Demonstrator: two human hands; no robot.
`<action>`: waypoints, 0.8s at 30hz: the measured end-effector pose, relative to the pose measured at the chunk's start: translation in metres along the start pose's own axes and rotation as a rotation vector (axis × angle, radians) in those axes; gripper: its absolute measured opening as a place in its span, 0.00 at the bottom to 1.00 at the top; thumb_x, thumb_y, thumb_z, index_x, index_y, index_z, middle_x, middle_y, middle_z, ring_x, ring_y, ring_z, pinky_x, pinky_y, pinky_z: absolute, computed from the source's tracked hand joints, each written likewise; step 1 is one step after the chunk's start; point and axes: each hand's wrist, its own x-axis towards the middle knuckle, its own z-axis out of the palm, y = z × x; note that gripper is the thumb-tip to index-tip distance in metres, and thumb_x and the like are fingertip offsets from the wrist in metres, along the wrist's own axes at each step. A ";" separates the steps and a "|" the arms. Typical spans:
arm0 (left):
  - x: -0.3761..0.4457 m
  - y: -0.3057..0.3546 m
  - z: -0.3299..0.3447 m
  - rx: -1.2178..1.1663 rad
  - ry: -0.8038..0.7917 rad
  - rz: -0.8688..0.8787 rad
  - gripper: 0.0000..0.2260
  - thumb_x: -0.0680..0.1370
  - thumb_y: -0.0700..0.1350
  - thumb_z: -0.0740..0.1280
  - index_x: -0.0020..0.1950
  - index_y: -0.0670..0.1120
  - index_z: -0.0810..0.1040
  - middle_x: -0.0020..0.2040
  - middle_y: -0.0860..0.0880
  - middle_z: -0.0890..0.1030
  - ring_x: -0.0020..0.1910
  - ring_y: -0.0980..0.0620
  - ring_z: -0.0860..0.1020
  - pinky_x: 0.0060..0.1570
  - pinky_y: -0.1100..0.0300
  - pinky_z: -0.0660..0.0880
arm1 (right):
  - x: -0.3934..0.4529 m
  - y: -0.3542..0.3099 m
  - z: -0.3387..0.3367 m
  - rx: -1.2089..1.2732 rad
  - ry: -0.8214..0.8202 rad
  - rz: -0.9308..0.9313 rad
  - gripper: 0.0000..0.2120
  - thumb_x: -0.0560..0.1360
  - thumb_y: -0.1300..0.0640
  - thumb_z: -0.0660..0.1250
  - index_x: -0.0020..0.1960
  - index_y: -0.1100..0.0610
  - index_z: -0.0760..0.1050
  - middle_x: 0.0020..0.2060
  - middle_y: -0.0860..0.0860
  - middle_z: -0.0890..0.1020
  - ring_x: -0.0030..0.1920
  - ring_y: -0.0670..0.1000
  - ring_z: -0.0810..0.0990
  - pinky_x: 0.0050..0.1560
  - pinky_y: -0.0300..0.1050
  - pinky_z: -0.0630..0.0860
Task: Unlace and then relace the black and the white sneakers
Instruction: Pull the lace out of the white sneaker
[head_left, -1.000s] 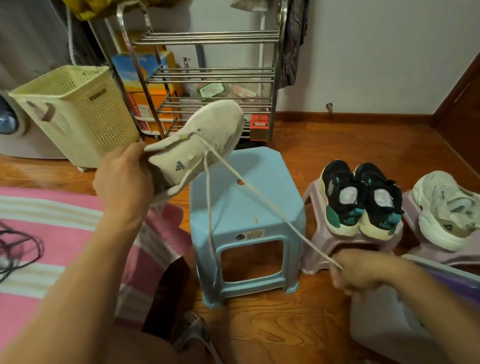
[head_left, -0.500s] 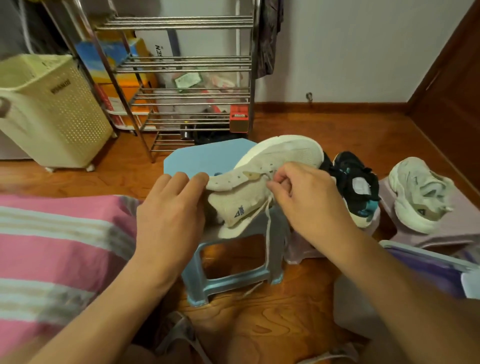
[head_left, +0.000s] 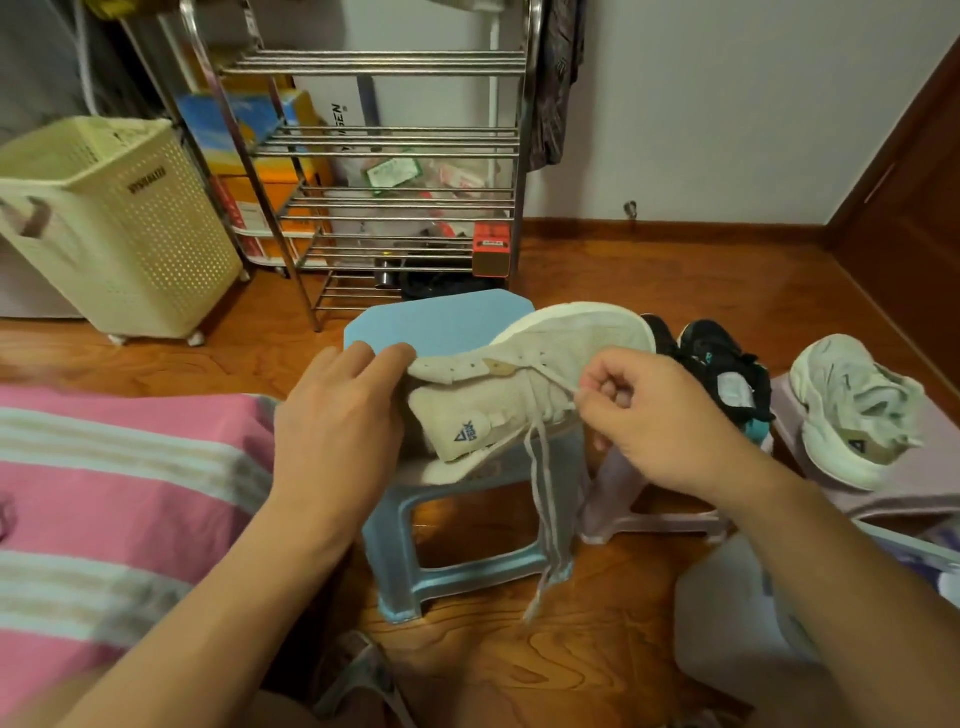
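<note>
A white sneaker (head_left: 561, 353) lies on its side over the blue stool (head_left: 441, 317), tongue toward me. My left hand (head_left: 337, 415) grips its heel end. My right hand (head_left: 654, 415) pinches the white lace (head_left: 543, 467) close to the eyelets, and both lace ends hang down past the stool's front. The black pair of sneakers (head_left: 727, 364) stands on a pale stool just behind my right hand, partly hidden. The second white sneaker (head_left: 852, 410) rests on another pale stool at the far right.
A metal shoe rack (head_left: 384, 140) stands against the wall behind the stool, with a cream laundry basket (head_left: 114, 223) to its left. A pink striped cloth (head_left: 119, 499) covers the left foreground. A pale container (head_left: 743, 623) sits at lower right on the wooden floor.
A second ago my left hand held the shoe high while my right pulled the lace far out. The shoe has come down onto the stool and my right hand has moved up to the eyelets.
</note>
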 end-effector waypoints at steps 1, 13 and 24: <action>-0.003 0.004 -0.001 0.026 -0.012 0.014 0.17 0.72 0.38 0.59 0.56 0.44 0.81 0.38 0.46 0.76 0.38 0.44 0.71 0.26 0.50 0.68 | 0.001 0.001 0.003 -0.054 0.039 -0.009 0.06 0.78 0.58 0.68 0.42 0.52 0.76 0.30 0.51 0.79 0.29 0.49 0.76 0.33 0.45 0.75; -0.012 0.016 0.001 0.102 -0.094 0.061 0.13 0.75 0.38 0.61 0.55 0.45 0.80 0.38 0.47 0.75 0.38 0.46 0.70 0.26 0.58 0.61 | 0.012 0.010 0.016 -0.321 0.307 -0.183 0.05 0.80 0.58 0.67 0.48 0.54 0.81 0.43 0.46 0.79 0.44 0.46 0.78 0.46 0.38 0.75; -0.005 0.011 -0.008 0.103 -0.037 0.045 0.11 0.73 0.35 0.65 0.52 0.43 0.81 0.38 0.46 0.74 0.39 0.45 0.69 0.28 0.56 0.59 | 0.017 0.013 0.027 -0.505 0.168 -0.346 0.13 0.79 0.52 0.68 0.63 0.53 0.78 0.54 0.48 0.77 0.58 0.51 0.71 0.57 0.50 0.73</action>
